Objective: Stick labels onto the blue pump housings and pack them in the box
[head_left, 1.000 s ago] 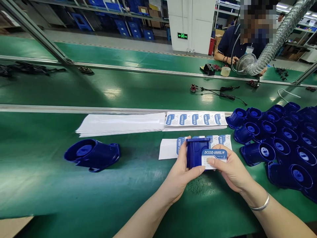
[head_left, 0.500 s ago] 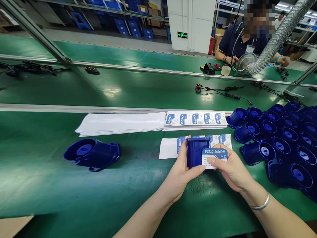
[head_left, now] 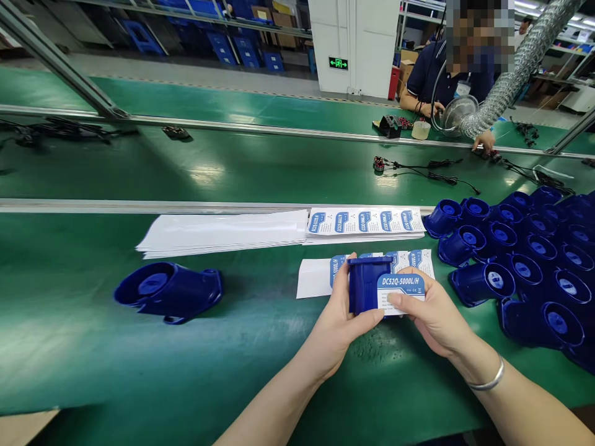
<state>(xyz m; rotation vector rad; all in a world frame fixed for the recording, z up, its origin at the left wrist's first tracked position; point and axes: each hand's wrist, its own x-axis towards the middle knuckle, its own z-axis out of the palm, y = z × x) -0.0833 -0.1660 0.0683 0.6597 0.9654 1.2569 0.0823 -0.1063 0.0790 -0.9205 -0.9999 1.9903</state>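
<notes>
My left hand (head_left: 343,319) is closed around the side of a dark blue plastic housing (head_left: 363,286), thumb across its front. My right hand (head_left: 425,310) pinches a blue-and-white label (head_left: 400,293) printed "DC52Q-5000L/H", its thumb flat on the label's face. The label overlaps the housing's right part; whether it is stuck down cannot be told. Just behind lies a partly used label sheet (head_left: 314,279), half covered by my hands. Another blue housing (head_left: 186,294) rests on its side to the left.
Many blue housings (head_left: 523,269) crowd the right side of the green bench (head_left: 139,378). Stacked label sheets (head_left: 227,233) lie along the metal rail. Beyond it are cables with small parts (head_left: 418,166), a flexible metal duct (head_left: 515,80) and a co-worker (head_left: 425,74).
My hands, the housing and the label keep almost the same pose while the view shifts slightly. Across the bench, the co-worker's hand has come down to the cables.
</notes>
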